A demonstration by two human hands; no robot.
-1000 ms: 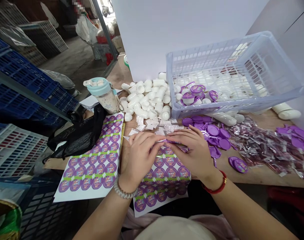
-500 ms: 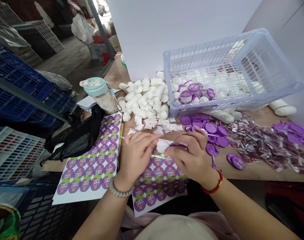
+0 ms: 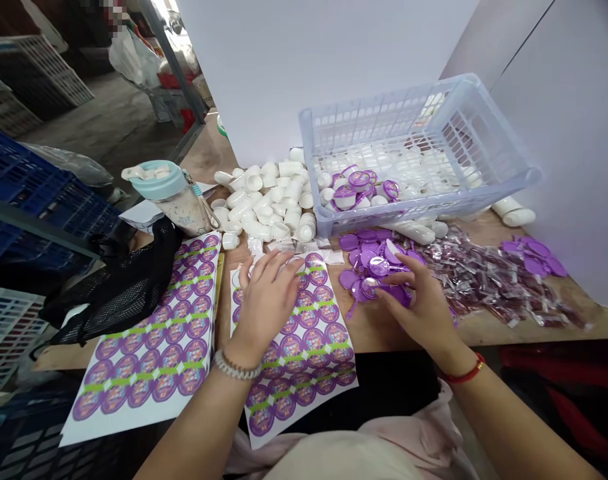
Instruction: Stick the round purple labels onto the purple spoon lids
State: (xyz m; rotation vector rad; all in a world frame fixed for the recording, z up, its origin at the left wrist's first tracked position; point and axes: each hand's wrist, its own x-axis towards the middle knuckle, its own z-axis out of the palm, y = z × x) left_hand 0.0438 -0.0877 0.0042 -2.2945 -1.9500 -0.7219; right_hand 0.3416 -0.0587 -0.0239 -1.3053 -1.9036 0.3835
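Observation:
My left hand lies with spread fingers on the front sheet of round purple stickers, near its upper left part. It holds nothing that I can see. My right hand is over the pile of purple plastic lids, thumb and fingers apart, close to the lids or touching them. A shiny lid and a whitish round piece lie just beyond its fingertips. Part of the pile is hidden under this hand. Small clear packets lie behind the sticker sheet.
White cups are heaped behind. A pale blue crate holds white cups, some with purple lids. Reddish-brown packets and more purple lids lie right. Left are another sticker stack, a black mesh bag and a tumbler.
My hands, which were together at a purple lid and a white round piece, have parted. The right moved to the lid pile and opened; the left came down onto the sticker sheet. The view shifted right.

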